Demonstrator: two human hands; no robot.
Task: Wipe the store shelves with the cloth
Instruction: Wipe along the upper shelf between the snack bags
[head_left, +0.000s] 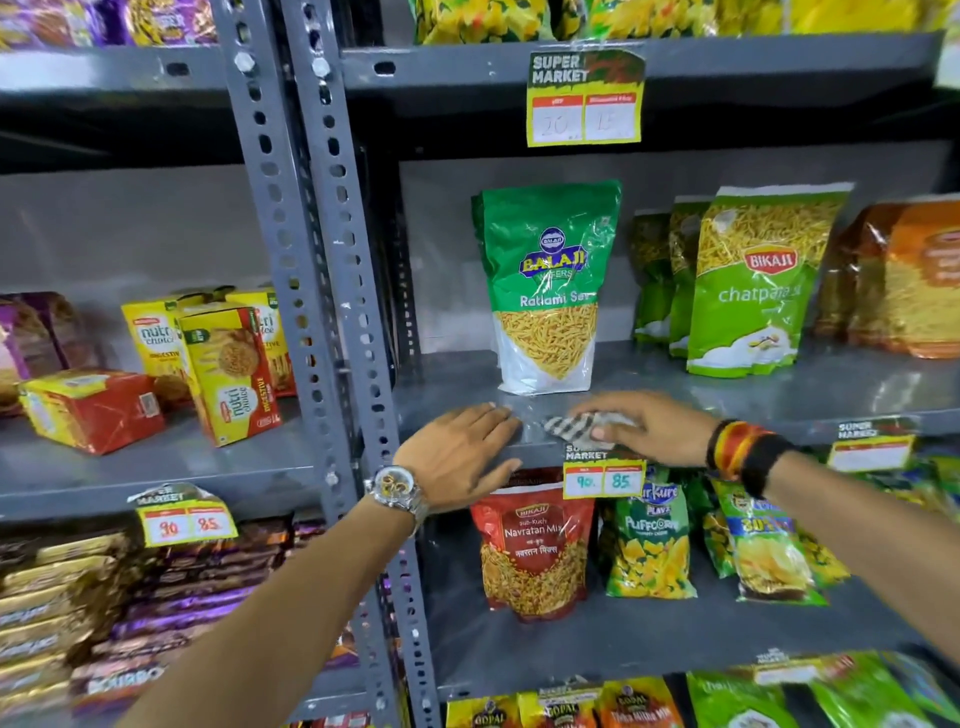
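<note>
A grey metal shelf (810, 387) runs across the middle of the head view. A small checked cloth (569, 425) lies on its front edge, pressed flat under my right hand (647, 426), whose fingers cover most of it. My left hand (460, 457) rests palm down, fingers spread, on the shelf's front lip just left of the cloth, holding nothing. A green Balaji snack bag (545, 286) stands upright on the shelf right behind both hands.
Green Bikaji bags (748, 280) and orange bags (909, 280) stand further right on the same shelf. Price tags (602, 477) hang from the lip. A perforated grey upright (332, 291) borders the left, with biscuit boxes (228, 364) beyond. Snack bags (535, 551) fill the shelf below.
</note>
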